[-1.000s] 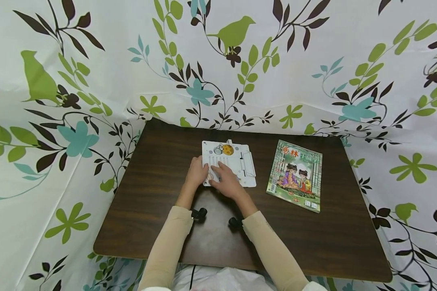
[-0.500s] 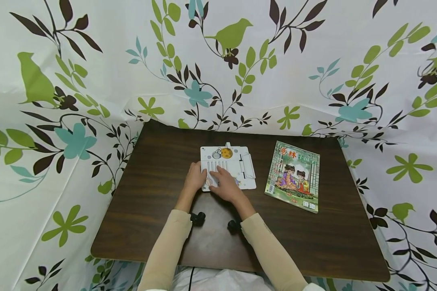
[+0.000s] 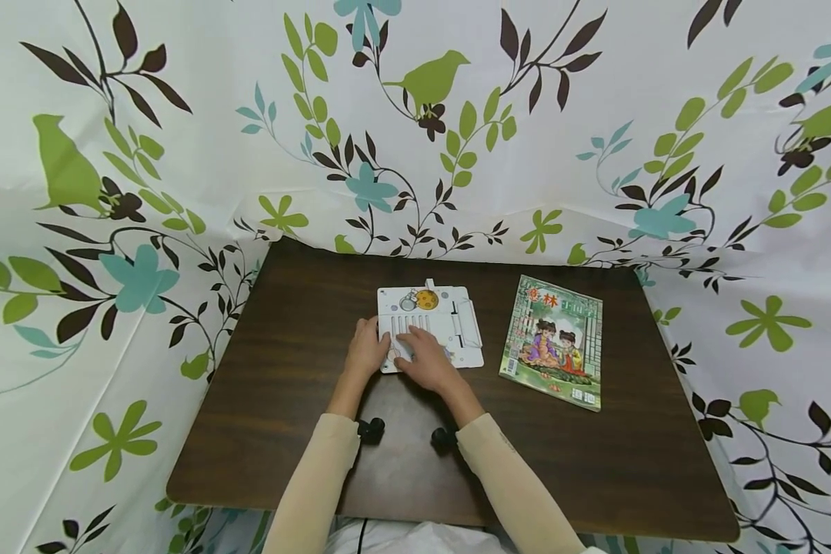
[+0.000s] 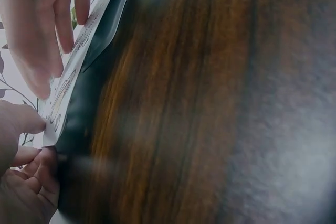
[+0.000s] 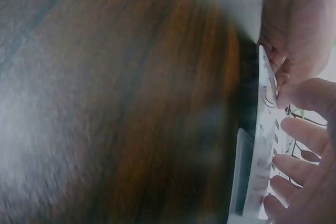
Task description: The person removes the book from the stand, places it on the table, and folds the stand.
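A white flat board (image 3: 446, 319), which looks like a folded book stand, lies on the table with printed planet pictures, a row of slots and a clear strip along its right side. My left hand (image 3: 367, 350) pinches its near left edge; the left wrist view shows the thumb (image 4: 31, 121) on top and curled fingers underneath. My right hand (image 3: 428, 363) rests over the lower part, fingers spread and fairly straight. In the right wrist view that hand's fingertips (image 5: 283, 163) touch or nearly touch the printed face.
To the right of the board lies a green-covered magazine (image 3: 554, 342) with two illustrated figures. Both sit on a dark wooden table (image 3: 277, 431). A white curtain (image 3: 498, 177) with leaf and bird prints hangs behind and at the sides.
The head view has tilted up slightly, so table, board and magazine appear lower. Both hands keep about the same places on the board.
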Available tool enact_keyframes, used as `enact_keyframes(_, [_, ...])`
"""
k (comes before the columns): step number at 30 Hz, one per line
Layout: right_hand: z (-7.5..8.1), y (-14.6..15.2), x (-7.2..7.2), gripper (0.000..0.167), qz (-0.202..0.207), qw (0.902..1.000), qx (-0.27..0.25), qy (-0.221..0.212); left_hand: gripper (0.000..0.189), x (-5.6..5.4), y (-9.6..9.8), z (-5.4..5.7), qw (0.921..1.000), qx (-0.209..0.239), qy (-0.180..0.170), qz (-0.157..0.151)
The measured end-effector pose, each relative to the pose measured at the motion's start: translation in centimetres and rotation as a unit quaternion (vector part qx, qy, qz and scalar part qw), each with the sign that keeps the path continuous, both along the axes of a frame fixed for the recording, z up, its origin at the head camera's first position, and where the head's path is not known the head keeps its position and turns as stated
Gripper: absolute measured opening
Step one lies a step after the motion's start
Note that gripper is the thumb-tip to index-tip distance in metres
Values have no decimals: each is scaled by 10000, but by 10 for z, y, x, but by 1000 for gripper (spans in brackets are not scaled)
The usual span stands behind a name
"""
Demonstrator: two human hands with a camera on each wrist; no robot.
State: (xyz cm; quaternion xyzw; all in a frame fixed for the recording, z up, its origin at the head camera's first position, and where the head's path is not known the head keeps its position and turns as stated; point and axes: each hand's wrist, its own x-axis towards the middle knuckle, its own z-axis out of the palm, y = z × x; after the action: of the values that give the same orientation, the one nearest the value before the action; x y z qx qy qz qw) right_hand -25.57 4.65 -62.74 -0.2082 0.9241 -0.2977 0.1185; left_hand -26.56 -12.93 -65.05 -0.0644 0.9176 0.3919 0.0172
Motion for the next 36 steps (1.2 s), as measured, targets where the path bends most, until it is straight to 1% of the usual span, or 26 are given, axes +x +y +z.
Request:
enact_keyframes(3, [2, 3, -2, 45, -156, 9995, -275, 18, 56, 11, 0, 5, 9998, 182, -63, 27])
enact_keyframes(5, [2, 8, -4, 40, -316, 9983, -481, 89, 61, 21, 2, 8, 9994, 338, -65, 11])
enact_keyframes(7, [2, 14, -7, 38, -505, 9965, -650, 177, 64, 33, 6, 11, 9993, 370, 44, -57])
enact_keyframes(9, [2, 21, -9, 36, -710, 9939, -816, 234, 63, 46, 11, 12, 9992, 301, 240, -103])
enact_keyframes(10, [1, 25, -11, 36, -801, 9928, -847, 276, 61, 53, 15, 11, 9989, 221, 397, -106])
enact_keyframes(14, [2, 41, -17, 40, -1155, 9883, -966, 245, 54, 77, 27, 7, 9957, -215, 892, -123])
enact_keyframes(16, [4, 48, -21, 40, -1312, 9852, -1074, 265, 52, 86, 32, 8, 9925, -495, 1073, -313])
enact_keyframes(17, [6, 52, -23, 40, -1384, 9837, -1114, 263, 51, 89, 35, 9, 9901, -647, 1150, -479])
enact_keyframes(19, [9, 59, -27, 40, -1482, 9818, -1148, 311, 50, 96, 39, 11, 9832, -973, 1286, -852])
enact_keyframes(21, [12, 65, -31, 41, -1527, 9810, -1155, 310, 49, 104, 43, 14, 9754, -1247, 1406, -1155])
enact_keyframes(22, [12, 67, -33, 41, -1543, 9811, -1127, 294, 48, 109, 45, 15, 9726, -1305, 1462, -1248])
enact_keyframes(23, [12, 69, -36, 42, -1550, 9817, -1077, 265, 47, 114, 47, 16, 9731, -1224, 1456, -1297])
enact_keyframes(24, [13, 71, -38, 44, -1562, 9820, -1040, 229, 47, 119, 50, 17, 9767, -1001, 1374, -1310])
enact_keyframes(25, [13, 73, -40, 45, -1589, 9823, -973, 184, 48, 123, 52, 17, 9811, -686, 1259, -1296])
enact_keyframes(27, [12, 76, -45, 49, -1658, 9821, -893, 86, 49, 132, 58, 18, 9892, 152, 888, -1156])
enact_keyframes(28, [12, 77, -47, 50, -1703, 9820, -818, 33, 50, 135, 61, 19, 9903, 624, 651, -1052])
enact_keyframes(29, [10, 79, -50, 51, -1738, 9820, -741, 7, 51, 138, 64, 19, 9885, 1131, 382, -926])
enact_keyframes(30, [9, 81, -53, 53, -1758, 9823, -652, -6, 52, 140, 67, 19, 9840, 1593, 144, -786])
enact_keyframes(32, [6, 84, -58, 54, -1767, 9829, -526, -39, 53, 142, 72, 18, 9721, 2277, -217, -523])
enact_keyframes(34, [4, 86, -63, 55, -1765, 9833, -433, -87, 58, 143, 76, 18, 9592, 2765, -513, -291])
enact_keyframes(36, [3, 88, -67, 55, -1758, 9835, -380, -176, 66, 143, 79, 18, 9495, 3052, -730, -63])
